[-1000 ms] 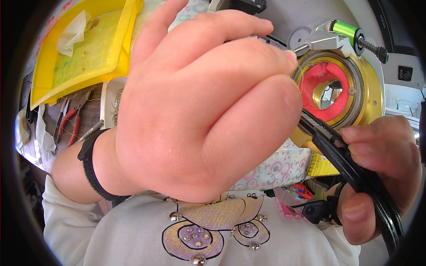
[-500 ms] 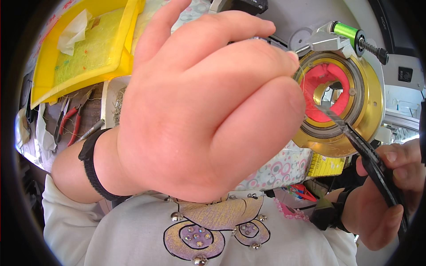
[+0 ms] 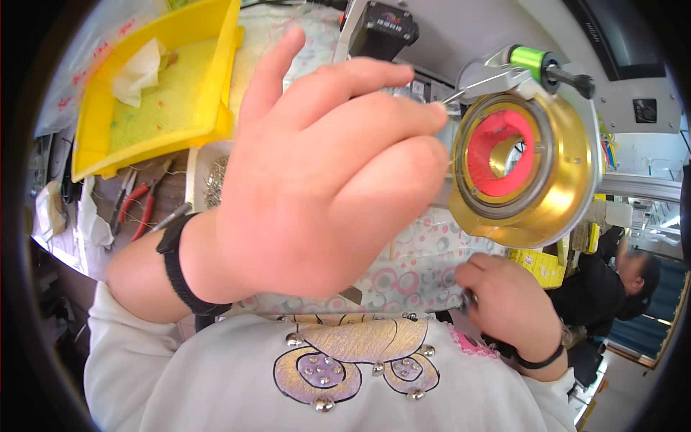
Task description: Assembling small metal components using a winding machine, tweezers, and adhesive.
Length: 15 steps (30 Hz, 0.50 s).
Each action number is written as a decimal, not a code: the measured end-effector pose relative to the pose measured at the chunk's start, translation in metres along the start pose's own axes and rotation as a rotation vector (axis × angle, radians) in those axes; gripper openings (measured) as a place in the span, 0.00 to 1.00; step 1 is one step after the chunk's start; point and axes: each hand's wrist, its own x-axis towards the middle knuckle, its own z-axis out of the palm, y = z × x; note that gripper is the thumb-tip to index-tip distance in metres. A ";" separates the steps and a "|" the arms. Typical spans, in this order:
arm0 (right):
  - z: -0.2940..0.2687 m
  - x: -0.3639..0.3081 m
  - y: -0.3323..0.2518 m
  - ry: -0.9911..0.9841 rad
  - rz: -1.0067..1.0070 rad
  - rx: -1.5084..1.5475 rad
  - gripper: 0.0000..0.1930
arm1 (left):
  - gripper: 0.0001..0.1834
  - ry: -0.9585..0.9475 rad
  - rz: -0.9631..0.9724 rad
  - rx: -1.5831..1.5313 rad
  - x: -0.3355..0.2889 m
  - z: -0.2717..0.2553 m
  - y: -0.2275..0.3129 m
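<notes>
My left hand (image 3: 317, 187) fills the middle, back up, its thumb and index finger pressed together close to the left side of a gold ring-shaped machine head (image 3: 568, 180). Its little finger sticks out; whatever lies in the pinch is hidden. A pink-red lining (image 3: 479, 155) rims the head's round opening, and a thin metal rod (image 3: 461, 93) reaches toward my left fingertips. Lower right, my right hand (image 3: 507, 302) is curled and slightly blurred over the front of the patterned table cover (image 3: 403, 277). A dark end of the slim black tool (image 3: 468, 301) shows at its fingers.
Upper left stands a yellow tray (image 3: 229, 79) with white tissue (image 3: 140, 72). Below it lie red-handled pliers (image 3: 147, 212) and a marker-like grey pen (image 3: 173, 216). A green cylinder with a spring (image 3: 527, 61) tops the machine. Another person (image 3: 612, 288) is at the far right.
My right hand has drawn the black tool away from the ring's opening, down and left to the table's front. The view has shifted; my left hand keeps its pinch beside the ring.
</notes>
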 end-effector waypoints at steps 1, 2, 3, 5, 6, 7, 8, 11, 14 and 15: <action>0.014 -0.001 0.008 0.131 0.120 -0.131 0.09 | 0.07 0.036 -0.026 -0.008 -0.001 0.000 0.001; 0.024 0.000 0.018 0.155 0.125 -0.122 0.09 | 0.07 0.033 0.000 -0.006 0.002 0.000 0.002; 0.032 0.000 0.029 0.194 0.144 -0.203 0.10 | 0.07 0.022 -0.020 0.000 0.004 0.000 0.003; 0.037 0.001 0.037 0.250 0.168 -0.278 0.12 | 0.06 0.010 -0.023 0.011 0.007 -0.002 0.008; 0.037 0.001 0.039 0.266 0.160 -0.275 0.12 | 0.06 0.009 -0.044 0.018 0.009 -0.002 0.009; 0.036 0.001 0.040 0.280 0.154 -0.272 0.12 | 0.06 0.009 -0.065 0.024 0.011 -0.002 0.012; 0.029 0.000 0.041 0.286 0.154 -0.223 0.11 | 0.06 0.006 -0.054 0.030 0.014 -0.002 0.015; 0.005 0.002 0.047 0.567 0.080 -0.010 0.12 | 0.06 -0.086 -0.159 0.077 0.026 0.000 0.023; -0.025 0.010 0.047 0.819 0.069 0.579 0.11 | 0.05 -0.015 -0.135 0.169 0.037 0.011 0.028; -0.033 0.017 0.055 0.860 -0.027 0.747 0.11 | 0.05 -0.021 -0.128 0.164 0.041 0.014 0.031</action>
